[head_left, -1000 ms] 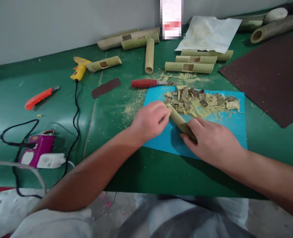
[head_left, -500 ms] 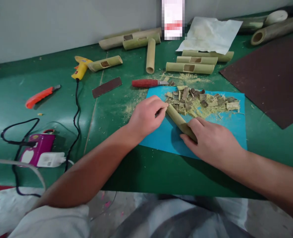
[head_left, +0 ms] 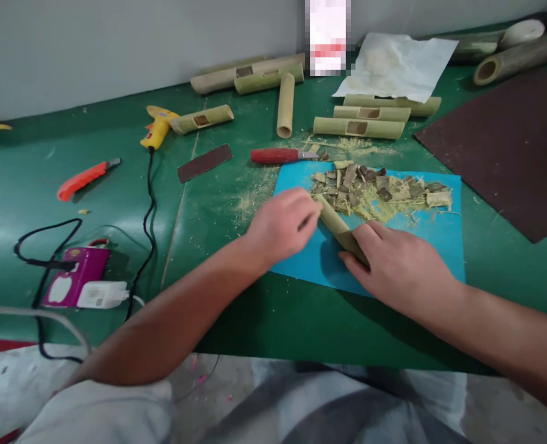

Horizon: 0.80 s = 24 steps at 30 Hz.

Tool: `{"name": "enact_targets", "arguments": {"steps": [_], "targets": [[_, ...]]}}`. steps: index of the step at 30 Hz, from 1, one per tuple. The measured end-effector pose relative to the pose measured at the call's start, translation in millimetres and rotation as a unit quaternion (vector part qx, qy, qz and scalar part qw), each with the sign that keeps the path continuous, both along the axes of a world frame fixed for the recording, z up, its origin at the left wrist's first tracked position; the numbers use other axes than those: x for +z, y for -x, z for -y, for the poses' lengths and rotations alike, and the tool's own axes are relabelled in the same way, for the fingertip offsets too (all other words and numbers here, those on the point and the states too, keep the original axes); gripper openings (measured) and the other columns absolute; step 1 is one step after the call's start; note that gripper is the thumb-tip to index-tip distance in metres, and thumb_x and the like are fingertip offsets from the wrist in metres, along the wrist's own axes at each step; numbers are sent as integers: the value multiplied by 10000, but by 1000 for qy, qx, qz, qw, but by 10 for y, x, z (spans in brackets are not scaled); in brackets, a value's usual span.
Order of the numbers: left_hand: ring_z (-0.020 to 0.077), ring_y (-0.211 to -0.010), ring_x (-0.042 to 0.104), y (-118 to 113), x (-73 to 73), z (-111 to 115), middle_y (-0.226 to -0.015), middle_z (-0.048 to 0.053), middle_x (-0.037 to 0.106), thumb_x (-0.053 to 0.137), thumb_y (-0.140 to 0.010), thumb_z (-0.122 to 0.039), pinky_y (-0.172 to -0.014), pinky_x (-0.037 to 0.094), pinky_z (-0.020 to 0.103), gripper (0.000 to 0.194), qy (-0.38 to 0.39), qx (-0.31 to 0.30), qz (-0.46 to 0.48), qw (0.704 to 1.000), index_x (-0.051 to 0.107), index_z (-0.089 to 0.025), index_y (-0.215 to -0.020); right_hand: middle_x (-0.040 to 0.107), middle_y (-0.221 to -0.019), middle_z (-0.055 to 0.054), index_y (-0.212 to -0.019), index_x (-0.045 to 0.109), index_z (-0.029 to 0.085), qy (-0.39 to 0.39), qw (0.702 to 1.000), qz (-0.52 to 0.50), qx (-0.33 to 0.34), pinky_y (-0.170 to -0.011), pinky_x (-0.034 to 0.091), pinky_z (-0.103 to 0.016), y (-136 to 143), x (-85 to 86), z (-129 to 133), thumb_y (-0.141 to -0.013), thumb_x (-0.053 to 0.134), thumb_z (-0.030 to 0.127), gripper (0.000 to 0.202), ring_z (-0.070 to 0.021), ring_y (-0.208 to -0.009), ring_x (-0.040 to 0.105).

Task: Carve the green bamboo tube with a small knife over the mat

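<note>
A pale green bamboo tube (head_left: 338,221) slants over a blue sheet (head_left: 296,259), its near end gripped by my right hand (head_left: 396,256). The fingers of that hand wrap round it, thumb on the lower side. At the far end of the tube, my left hand (head_left: 285,222) is closed in a pinch with the fingertips at the rim. What sits between those fingertips is too small to make out. Behind the tube, bamboo chips and shavings (head_left: 377,188) are heaped on the blue sheet. A red-handled knife (head_left: 275,156) lies just beyond the left hand.
Several notched bamboo pieces (head_left: 359,127) lie farther back. A yellow glue gun (head_left: 159,129), a strip of brown sandpaper (head_left: 205,163), an orange cutter (head_left: 86,179) and a purple power strip (head_left: 76,277) with cords are at left. A large brown sheet (head_left: 504,148) covers the right side.
The view has shifted slightly, so everything sits a little farther right. My left fingertips have moved a short way down across the tube's far end. My right hand keeps its grip.
</note>
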<state>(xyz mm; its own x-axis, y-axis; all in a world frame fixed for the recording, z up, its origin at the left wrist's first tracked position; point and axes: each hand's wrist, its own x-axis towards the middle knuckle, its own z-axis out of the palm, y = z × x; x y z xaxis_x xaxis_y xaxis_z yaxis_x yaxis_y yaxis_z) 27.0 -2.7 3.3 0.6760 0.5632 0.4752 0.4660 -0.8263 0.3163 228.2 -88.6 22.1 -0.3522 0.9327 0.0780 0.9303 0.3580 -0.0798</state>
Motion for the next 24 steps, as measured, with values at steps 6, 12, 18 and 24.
{"name": "enact_targets", "arguments": {"steps": [6, 12, 18, 24], "targets": [[175, -876, 663, 25, -5, -43, -925, 81, 708, 484, -996, -196, -793, 547, 296, 191, 15, 2, -4, 1000, 670, -162, -971, 600, -700, -41, -793, 578, 185, -25, 1000, 0, 8, -522, 194, -307, -9, -22, 6, -913, 521, 310, 182, -157, -544, 482], [142, -813, 661, 84, -10, -104, -908, 59, 704, 510, -976, -154, -786, 545, 266, 173, 14, 44, 33, 998, 681, -154, -1000, 599, -719, -42, -808, 600, 178, -62, 998, -11, 20, -542, 243, -310, -16, -18, 26, -925, 520, 320, 201, -157, -569, 491], [142, -848, 686, 86, -42, -102, -933, 57, 726, 548, -966, -163, -787, 558, 253, 160, -4, 47, 50, 998, 704, -159, -1003, 613, -752, -49, -818, 644, 171, -64, 997, -49, 3, -561, 269, -307, -43, -18, 3, -953, 477, 353, 282, -153, -611, 496], [150, -881, 704, 72, -16, -47, -965, 59, 744, 536, -982, -188, -796, 571, 260, 176, -11, 47, 48, 998, 704, -169, -1028, 592, -720, -40, -752, 623, 160, -124, 989, -69, 28, -536, 285, -298, -58, -22, -34, -901, 521, 269, 211, -135, -590, 483]]}}
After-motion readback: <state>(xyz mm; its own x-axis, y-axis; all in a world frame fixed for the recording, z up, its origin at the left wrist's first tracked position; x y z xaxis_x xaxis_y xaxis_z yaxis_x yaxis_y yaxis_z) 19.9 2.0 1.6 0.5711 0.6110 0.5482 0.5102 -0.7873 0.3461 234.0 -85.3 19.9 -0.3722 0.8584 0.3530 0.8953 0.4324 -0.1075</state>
